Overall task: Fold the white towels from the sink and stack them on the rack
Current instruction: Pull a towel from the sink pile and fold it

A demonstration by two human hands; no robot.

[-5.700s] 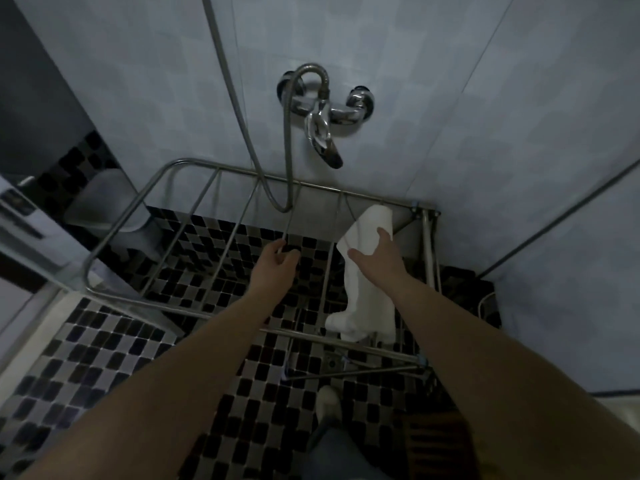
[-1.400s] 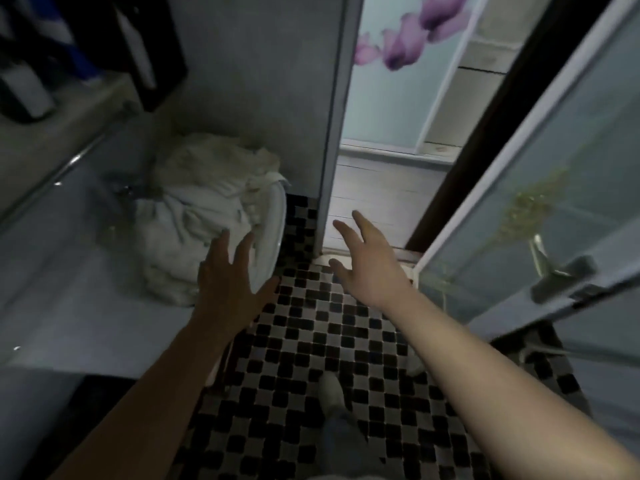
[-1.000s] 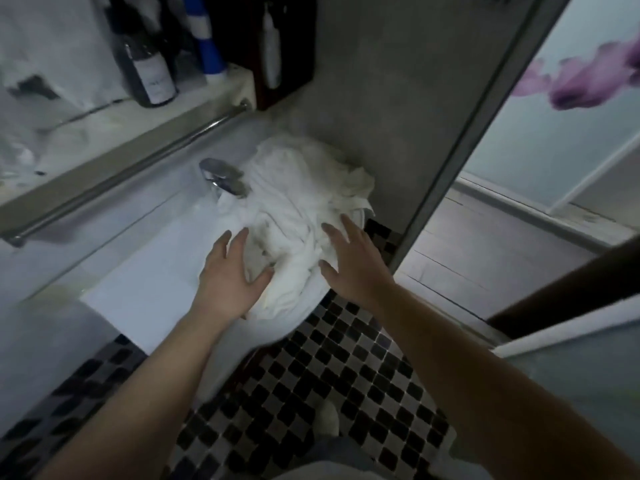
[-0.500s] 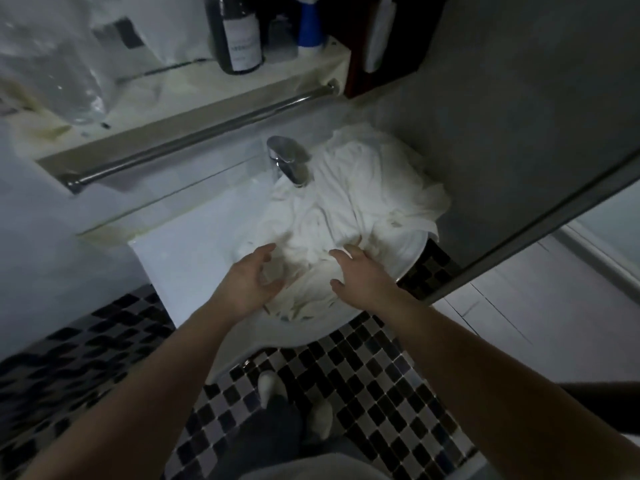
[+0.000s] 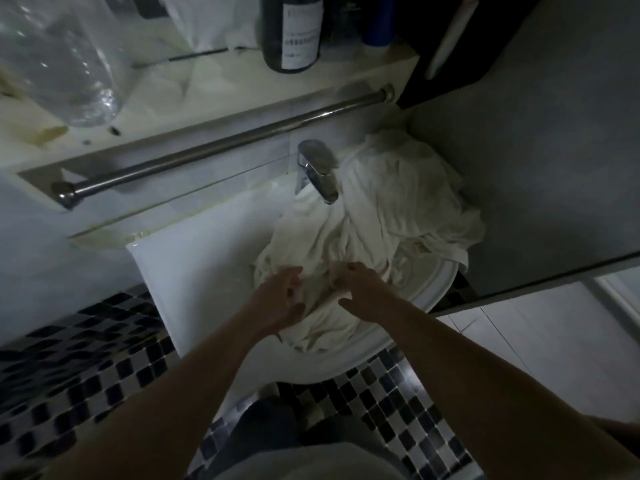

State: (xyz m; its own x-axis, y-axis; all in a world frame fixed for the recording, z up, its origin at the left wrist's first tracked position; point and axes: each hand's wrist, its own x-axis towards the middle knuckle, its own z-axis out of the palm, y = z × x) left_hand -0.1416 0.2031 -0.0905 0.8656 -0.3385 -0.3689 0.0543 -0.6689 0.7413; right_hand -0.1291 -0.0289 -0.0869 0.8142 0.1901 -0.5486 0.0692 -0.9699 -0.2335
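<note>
White towels [image 5: 381,220] heap in the sink [image 5: 440,285] above checkered floor tiles [image 5: 104,358].

The towels [image 5: 381,220] lie heaped in the sink [image 5: 207,268], spilling over its rim at 2 o'clock. The tap [image 5: 318,171] stands at the heap's 11 o'clock, with the rail [image 5: 221,147] behind it and a bottle [image 5: 294,32] on the shelf [image 5: 207,95] beyond (towards 12). The left hand [image 5: 280,299] and right hand [image 5: 363,292] sit side by side on the heap at 6 o'clock.

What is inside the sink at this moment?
A heap of crumpled white towels fills the sink, piled beside the faucet. The left hand and right hand grip cloth at the near edge. Basin floor and drain are covered.
</note>
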